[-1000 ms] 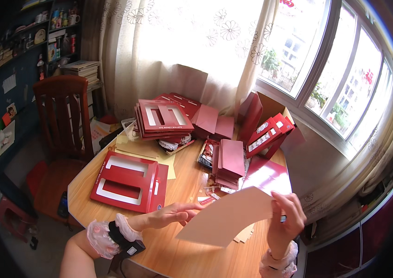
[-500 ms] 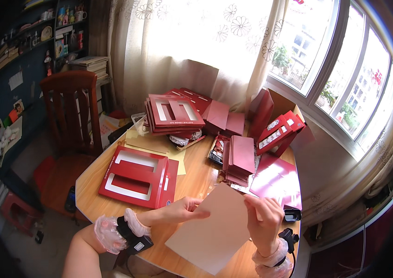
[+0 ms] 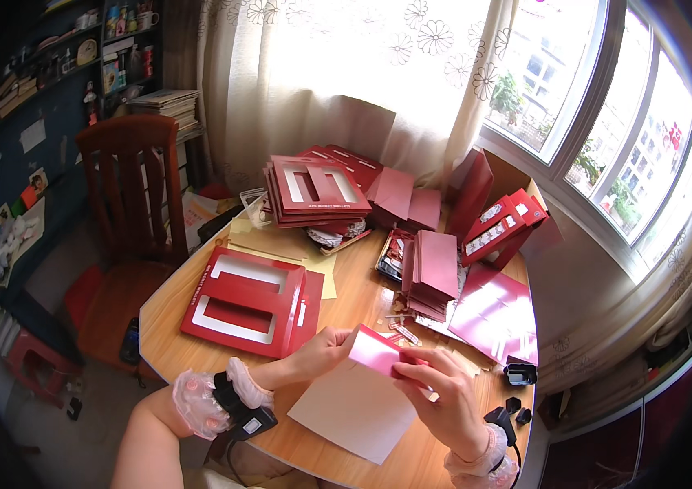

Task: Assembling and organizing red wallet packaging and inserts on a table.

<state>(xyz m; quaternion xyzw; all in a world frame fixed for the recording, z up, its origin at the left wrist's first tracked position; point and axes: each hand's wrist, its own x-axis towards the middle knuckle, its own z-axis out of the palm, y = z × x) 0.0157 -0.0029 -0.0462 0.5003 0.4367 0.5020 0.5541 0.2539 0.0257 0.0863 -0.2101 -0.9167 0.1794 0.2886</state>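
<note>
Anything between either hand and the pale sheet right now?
Nothing visible. The left hand and right hand are both at the top of the pale sheet, one at each end of its folded-over red flap. The small scraps lie beyond the flap, not between.

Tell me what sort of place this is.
Probably a room in someone's home: a flower-patterned curtain, a wooden chair and shelves holding books and a mug.

Wooden chair [image 3: 133, 130] at left — flower-patterned curtain [image 3: 338, 61] beside the window [image 3: 546, 94].
</note>
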